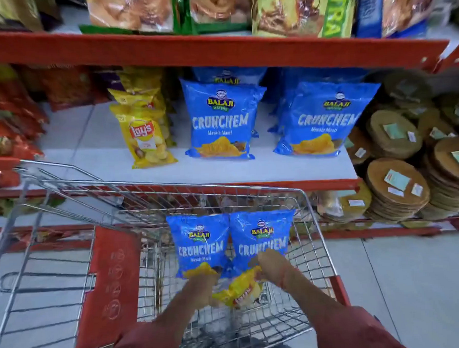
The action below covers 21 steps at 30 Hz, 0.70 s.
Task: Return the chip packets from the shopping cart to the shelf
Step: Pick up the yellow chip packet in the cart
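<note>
Inside the wire shopping cart (313,222) I hold up two blue Crunchem chip packets side by side. My left hand (202,280) grips the bottom of the left blue packet (200,242). The bottom of the right blue packet (261,236) is gripped by my right hand (267,265). A yellow Lay's packet (239,290) lies in the cart below both hands. On the white shelf (222,169) ahead stand more blue Crunchem packets (220,121) and a second row of them (324,121), plus yellow Lay's packets (145,135) to their left.
The cart's red child-seat flap (109,286) is on the left. Stacks of round brown papad discs (399,189) crowd the right end of the shelf. Red snack bags (5,124) fill the left end. An upper red-edged shelf (216,49) carries large snack bags.
</note>
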Available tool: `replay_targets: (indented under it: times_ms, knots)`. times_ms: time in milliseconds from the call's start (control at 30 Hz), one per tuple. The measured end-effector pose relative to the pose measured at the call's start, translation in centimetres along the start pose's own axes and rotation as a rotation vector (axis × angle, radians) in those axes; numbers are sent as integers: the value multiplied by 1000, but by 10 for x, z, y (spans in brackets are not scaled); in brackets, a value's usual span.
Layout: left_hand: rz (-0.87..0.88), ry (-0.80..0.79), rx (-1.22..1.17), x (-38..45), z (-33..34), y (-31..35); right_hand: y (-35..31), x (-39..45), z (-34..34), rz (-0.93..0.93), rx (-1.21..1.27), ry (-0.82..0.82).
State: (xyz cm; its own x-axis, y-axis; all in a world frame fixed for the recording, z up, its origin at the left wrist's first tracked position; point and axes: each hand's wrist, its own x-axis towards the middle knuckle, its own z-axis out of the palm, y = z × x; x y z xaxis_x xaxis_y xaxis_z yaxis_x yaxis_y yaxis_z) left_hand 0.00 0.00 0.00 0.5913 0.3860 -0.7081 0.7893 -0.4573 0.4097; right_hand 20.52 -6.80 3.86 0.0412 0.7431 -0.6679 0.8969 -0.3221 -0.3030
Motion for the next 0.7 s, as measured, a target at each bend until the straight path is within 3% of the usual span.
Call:
replay_targets:
  times_ms: [200, 500, 700]
  knots:
    - [-164, 178, -297, -3, 15, -3, 6, 4, 24, 81, 124, 98]
    - [-19, 405, -269, -30, -28, -12, -1, -13, 7, -25, 226, 322]
    - [100, 678, -501, -65, -91, -25, -36, -31, -47, -202, 387, 661]
